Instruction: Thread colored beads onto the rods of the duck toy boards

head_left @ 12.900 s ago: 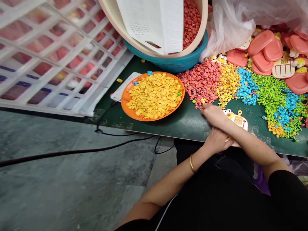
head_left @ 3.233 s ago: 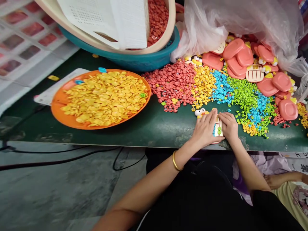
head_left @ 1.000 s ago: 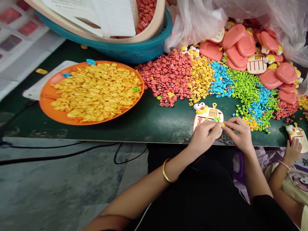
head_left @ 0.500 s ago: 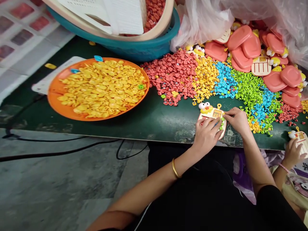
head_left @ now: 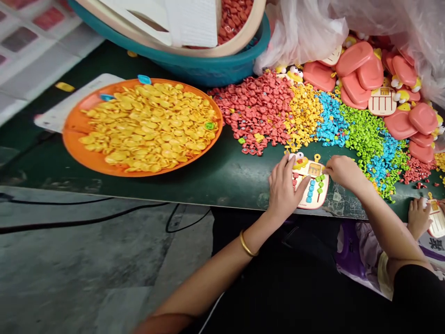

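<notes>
On my feed, the left hand point(head_left: 281, 190) has its grip apart, thumb away from fingers, touching the left side of a cream toy board point(head_left: 315, 186) at three o'clock on the counter point(head_left: 243, 171). The right hand point(head_left: 344, 172) curls at the board's upper right edge; I can't tell whether that grip is clamped on anything. I see grey floor point(head_left: 86, 269) at eight o'clock. Piled red pieces point(head_left: 257, 116), yellow pieces point(head_left: 302, 111), blue pieces point(head_left: 330, 120) and green pieces point(head_left: 361, 130) run from one to three o'clock; beyond, another person's hand point(head_left: 419, 215) touches a second board point(head_left: 436, 221). For containers, I have a white crate point(head_left: 52, 60) at ten, an orange dish point(head_left: 74, 125) of flat yellow ovals point(head_left: 153, 125) nearer in, and at eleven a teal basin point(head_left: 208, 74) under a beige basin point(head_left: 225, 50) holding red bits point(head_left: 234, 21).
</notes>
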### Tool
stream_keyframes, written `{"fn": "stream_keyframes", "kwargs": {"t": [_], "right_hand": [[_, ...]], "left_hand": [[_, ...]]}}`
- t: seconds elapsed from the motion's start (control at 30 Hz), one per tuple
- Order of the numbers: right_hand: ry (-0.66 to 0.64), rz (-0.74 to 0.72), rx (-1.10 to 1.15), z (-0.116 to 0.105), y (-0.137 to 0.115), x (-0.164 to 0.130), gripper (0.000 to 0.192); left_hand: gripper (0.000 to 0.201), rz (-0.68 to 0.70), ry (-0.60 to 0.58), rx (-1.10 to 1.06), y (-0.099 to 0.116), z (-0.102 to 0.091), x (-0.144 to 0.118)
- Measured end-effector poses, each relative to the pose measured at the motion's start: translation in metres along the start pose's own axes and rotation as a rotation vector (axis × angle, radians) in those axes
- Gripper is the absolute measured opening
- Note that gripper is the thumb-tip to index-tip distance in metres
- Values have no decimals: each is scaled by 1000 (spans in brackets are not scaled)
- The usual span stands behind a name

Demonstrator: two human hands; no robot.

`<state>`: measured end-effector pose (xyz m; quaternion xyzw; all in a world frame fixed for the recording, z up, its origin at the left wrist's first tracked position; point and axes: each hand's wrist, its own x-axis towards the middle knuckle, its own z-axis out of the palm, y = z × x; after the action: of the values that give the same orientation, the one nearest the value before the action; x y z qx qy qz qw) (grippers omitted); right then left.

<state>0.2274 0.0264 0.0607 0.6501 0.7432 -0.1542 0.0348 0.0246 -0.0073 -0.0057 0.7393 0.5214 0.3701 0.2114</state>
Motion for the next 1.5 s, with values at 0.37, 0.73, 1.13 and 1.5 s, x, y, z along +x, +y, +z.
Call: {"fn": "stream_keyframes", "kwargs": {"t": [0.37,0.73,1.13,1.5], "right_hand": [[221,-185,285,20,14,-22,22],[184,239,1023,30,3,-28,33],[215,557,1308,39,-5,-28,40],[555,441,742,56,-17,-36,34]], "left_hand": [[53,-57,-57,-42,0,2,0],[52,-28,-28,-44,-3,4,0],[52,-30,-28,-57,-2,6,0],[52,-44,-33,-53,0,4,1]]}}
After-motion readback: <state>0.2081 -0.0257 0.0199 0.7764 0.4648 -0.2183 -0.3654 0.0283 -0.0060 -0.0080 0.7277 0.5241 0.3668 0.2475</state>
